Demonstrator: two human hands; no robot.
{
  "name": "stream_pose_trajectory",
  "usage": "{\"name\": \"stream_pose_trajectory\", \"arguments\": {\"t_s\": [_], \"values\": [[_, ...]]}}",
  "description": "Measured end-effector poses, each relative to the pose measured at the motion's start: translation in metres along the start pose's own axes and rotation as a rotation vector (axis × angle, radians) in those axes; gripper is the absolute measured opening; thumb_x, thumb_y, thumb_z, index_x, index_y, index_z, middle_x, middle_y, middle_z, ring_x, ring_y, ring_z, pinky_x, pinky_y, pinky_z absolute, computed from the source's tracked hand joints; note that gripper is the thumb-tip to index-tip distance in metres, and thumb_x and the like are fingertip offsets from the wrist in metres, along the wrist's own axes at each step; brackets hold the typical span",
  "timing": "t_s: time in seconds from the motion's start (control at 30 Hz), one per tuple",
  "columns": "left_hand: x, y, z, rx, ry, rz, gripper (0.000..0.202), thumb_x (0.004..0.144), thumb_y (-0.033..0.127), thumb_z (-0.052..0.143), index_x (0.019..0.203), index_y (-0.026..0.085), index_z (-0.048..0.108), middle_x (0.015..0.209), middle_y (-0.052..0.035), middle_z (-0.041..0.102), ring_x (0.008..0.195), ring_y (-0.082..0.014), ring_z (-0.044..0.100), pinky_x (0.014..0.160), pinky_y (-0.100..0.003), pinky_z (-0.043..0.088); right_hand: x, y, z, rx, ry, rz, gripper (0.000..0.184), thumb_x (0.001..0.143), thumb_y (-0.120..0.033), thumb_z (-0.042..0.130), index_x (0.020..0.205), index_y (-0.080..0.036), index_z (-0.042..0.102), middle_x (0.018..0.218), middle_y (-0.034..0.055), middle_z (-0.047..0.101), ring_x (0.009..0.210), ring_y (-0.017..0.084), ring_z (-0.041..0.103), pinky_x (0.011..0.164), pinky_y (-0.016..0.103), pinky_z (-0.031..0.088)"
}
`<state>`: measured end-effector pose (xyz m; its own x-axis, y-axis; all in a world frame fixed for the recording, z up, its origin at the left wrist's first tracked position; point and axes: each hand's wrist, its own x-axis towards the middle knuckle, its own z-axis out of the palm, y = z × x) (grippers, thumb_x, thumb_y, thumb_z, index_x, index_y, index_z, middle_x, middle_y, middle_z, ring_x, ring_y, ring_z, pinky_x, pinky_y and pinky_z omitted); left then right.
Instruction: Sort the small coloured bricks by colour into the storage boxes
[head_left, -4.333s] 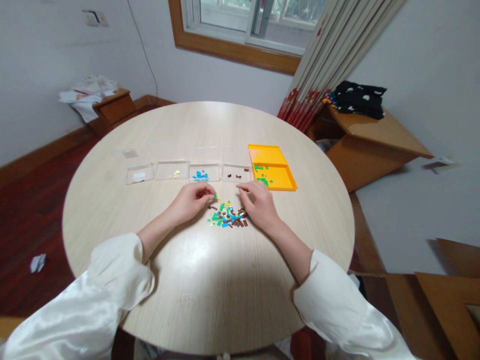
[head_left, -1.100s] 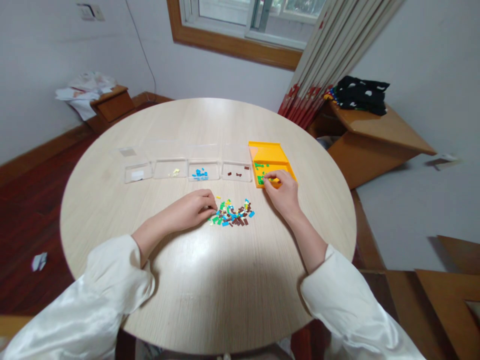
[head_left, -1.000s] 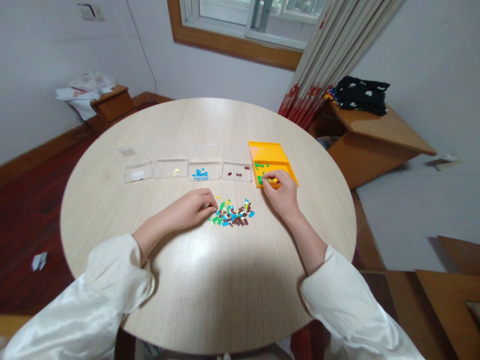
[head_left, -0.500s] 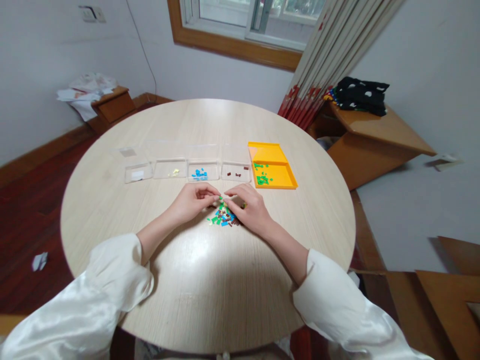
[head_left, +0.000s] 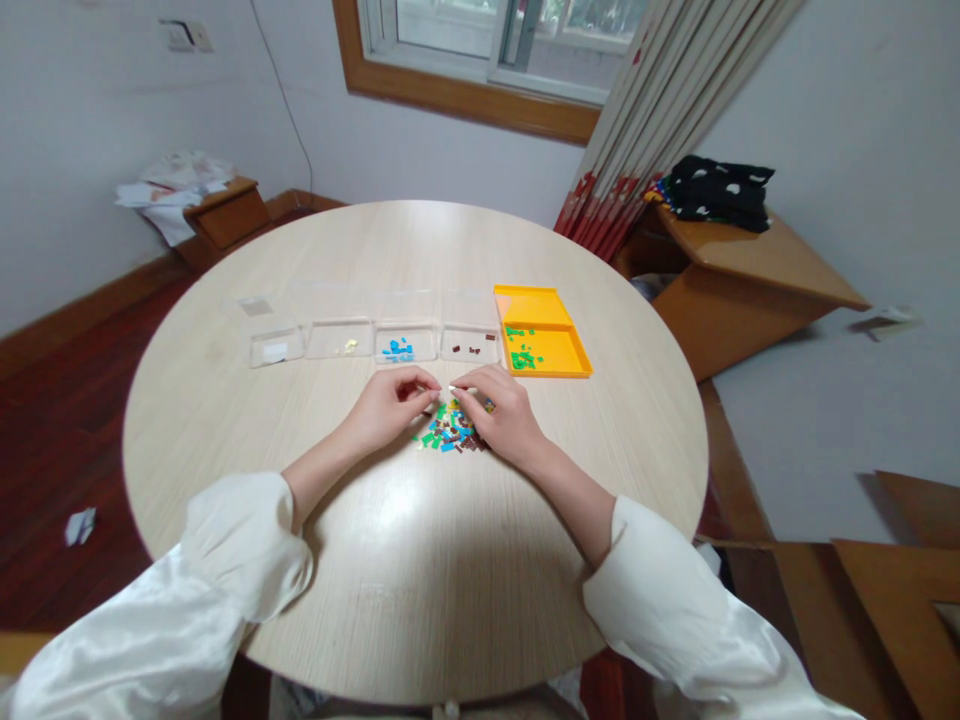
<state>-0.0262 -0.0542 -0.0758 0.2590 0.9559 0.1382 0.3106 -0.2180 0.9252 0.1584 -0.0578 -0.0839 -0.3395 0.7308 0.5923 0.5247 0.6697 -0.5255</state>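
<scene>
A small heap of tiny coloured pieces (head_left: 448,432), green, blue, brown and yellow, lies in the middle of the round table (head_left: 420,560). My left hand (head_left: 390,404) rests at the heap's left edge with thumb and fingers pinched together. My right hand (head_left: 499,415) lies over the heap's right side, its fingertips pinched on something small and pale. Behind the heap stands a row of clear boxes (head_left: 334,338) holding yellow, blue and brown pieces, and an orange tray (head_left: 559,350) with green pieces.
A wooden side table with dark cloth (head_left: 720,195) stands to the right by the curtain (head_left: 645,140). A low cabinet with papers (head_left: 202,200) sits at the back left. Wooden boards (head_left: 885,590) lean at the lower right. A scrap of paper (head_left: 77,524) lies on the floor.
My right hand came back from the orange tray to the heap. My left hand lifted slightly and pinched at the heap's left edge.
</scene>
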Motion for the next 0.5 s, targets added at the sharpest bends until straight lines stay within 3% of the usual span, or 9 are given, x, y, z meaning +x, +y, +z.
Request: {"name": "stream_pose_trajectory", "arguments": {"t_s": [0.13, 0.33, 0.5], "values": [[-0.001, -0.002, -0.001, 0.259, -0.027, 0.132, 0.013, 0.079, 0.018, 0.058, 0.081, 0.017, 0.070, 0.078, -0.0047, 0.066, 0.070, -0.0146, 0.056, 0.067, -0.028, 0.045, 0.004, 0.013, -0.014, -0.045, 0.119, 0.045, 0.012, 0.087, -0.021, 0.054, 0.083, -0.022, 0.066, 0.082, 0.0048, 0.068, 0.081, 0.020, 0.061, 0.077, 0.037, 0.047], [-0.001, -0.010, -0.002, 0.428, -0.166, 0.251, 0.024, 0.083, 0.012, 0.051, 0.091, 0.019, 0.073, 0.089, -0.0073, 0.060, 0.085, -0.0182, 0.056, 0.079, -0.034, 0.046, 0.006, 0.052, -0.044, -0.171, 0.299, 0.193, 0.010, 0.082, -0.025, 0.058, 0.076, -0.022, 0.066, 0.078, 0.0044, 0.069, 0.077, 0.021, 0.061, 0.074, 0.037, 0.047], [0.000, -0.018, -0.003, 0.531, -0.196, 0.293, 0.024, 0.085, 0.014, 0.051, 0.094, 0.019, 0.073, 0.090, -0.0088, 0.060, 0.085, -0.0202, 0.054, 0.080, -0.038, 0.044, 0.002, 0.076, -0.054, -0.225, 0.344, 0.259, 0.010, 0.079, -0.024, 0.060, 0.080, -0.019, 0.068, 0.080, 0.0063, 0.070, 0.076, 0.021, 0.061, 0.074, 0.037, 0.048]]}}
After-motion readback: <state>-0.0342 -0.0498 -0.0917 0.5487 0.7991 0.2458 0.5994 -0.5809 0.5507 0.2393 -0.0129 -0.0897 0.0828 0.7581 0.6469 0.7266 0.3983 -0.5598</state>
